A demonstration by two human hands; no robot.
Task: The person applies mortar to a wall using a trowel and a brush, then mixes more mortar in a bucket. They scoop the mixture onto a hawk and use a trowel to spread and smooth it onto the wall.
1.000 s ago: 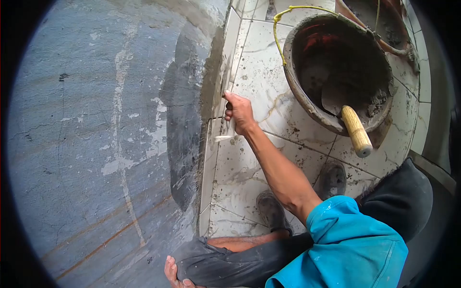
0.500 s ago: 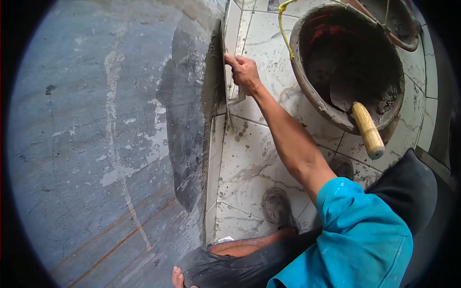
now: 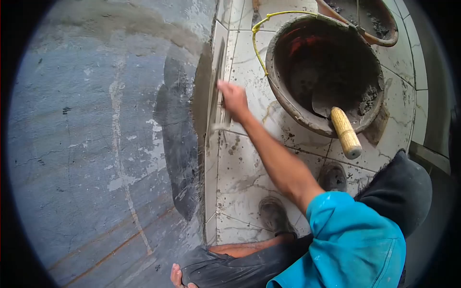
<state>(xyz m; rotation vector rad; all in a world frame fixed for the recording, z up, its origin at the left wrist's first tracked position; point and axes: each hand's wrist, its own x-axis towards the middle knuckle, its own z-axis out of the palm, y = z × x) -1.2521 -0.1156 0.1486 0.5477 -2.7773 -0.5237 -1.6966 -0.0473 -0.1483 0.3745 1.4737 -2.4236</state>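
My right hand is closed round the grip of a plastering trowel, slightly blurred. The thin blade shows almost edge-on, upright along the foot of the grey wall. Wet mortar forms a dark strip on the wall beside the blade. At the bottom edge, my left hand shows only some fingertips by my bent knee; they look loosely apart and hold nothing visible. The rest of that hand is hidden.
A mortar-caked bucket with a yellow handle stands on the tiled floor. Inside it leans a trowel with a wooden handle. Behind sits another mortar container. My shoes are below the bucket.
My right hand and the trowel have moved down along the wall's foot, toward me. The view has shifted slightly, so the bucket appears further left. My left hand stays by the knee.
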